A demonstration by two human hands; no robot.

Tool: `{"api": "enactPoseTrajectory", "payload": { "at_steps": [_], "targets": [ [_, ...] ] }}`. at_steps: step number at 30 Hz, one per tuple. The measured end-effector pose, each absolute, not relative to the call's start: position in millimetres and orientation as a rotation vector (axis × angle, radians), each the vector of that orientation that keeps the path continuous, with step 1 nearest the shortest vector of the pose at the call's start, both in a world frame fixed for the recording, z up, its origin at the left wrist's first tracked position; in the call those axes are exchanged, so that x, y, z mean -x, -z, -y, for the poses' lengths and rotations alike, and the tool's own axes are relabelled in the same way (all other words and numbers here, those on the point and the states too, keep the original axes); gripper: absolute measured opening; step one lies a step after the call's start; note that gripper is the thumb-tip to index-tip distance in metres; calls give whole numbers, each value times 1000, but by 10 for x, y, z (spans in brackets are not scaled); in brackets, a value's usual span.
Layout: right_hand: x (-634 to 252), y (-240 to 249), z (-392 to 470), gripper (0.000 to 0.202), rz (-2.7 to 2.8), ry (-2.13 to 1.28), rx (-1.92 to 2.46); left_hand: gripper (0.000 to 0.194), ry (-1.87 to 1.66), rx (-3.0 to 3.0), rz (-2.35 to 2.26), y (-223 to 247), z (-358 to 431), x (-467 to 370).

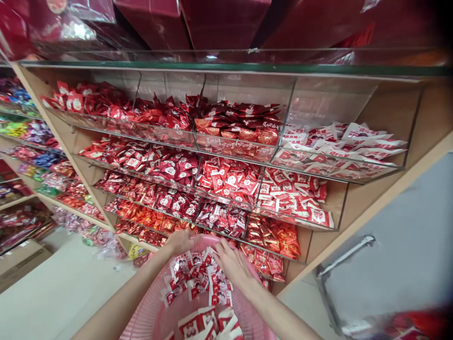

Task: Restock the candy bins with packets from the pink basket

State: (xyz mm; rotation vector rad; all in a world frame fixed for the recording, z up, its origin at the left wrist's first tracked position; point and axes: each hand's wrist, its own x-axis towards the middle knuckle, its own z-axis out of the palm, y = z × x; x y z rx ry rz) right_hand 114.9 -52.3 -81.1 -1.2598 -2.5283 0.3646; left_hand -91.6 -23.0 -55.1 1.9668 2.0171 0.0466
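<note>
Nearest my camera, red-and-white packets (191, 328) lie in a pink basket (141, 318) before shelves (392, 106). Left hand (180, 242) and right hand (230, 265) sit near its far rim; I can't tell how either grip closes.

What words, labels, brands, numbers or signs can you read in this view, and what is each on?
No text can be read with certainty.
Small packets in the pink basket: printed marks, too small and blurred to read.
White packets at upper right: red markings, too small to read.
Red-and-gold packets to their left: pale markings, too blurred to read.
Maroon packets lower down: pale patches with marks, too small to read.
</note>
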Motion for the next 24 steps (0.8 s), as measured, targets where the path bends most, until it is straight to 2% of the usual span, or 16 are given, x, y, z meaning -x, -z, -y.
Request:
{"api": "enactPoseTrajectory", "payload": {
  "at_steps": [3,8,17,24],
  "targets": [
    [-1198,841,556,30,2353,-261,1319,76,-57,-1979,-1977,608,287,927],
    [-1317,975,522,29,2107,-274,1186,73,-81,-1929,-2019,707,399,953],
    [-1442,1165,456,27,1997,-404,1230,70,-106,-1817,-2054,777,684,912],
    [-1290,1366,494,35,2081,-646,1274,69,-123,-1775,-2139,886,890,1078]
  ]
}}
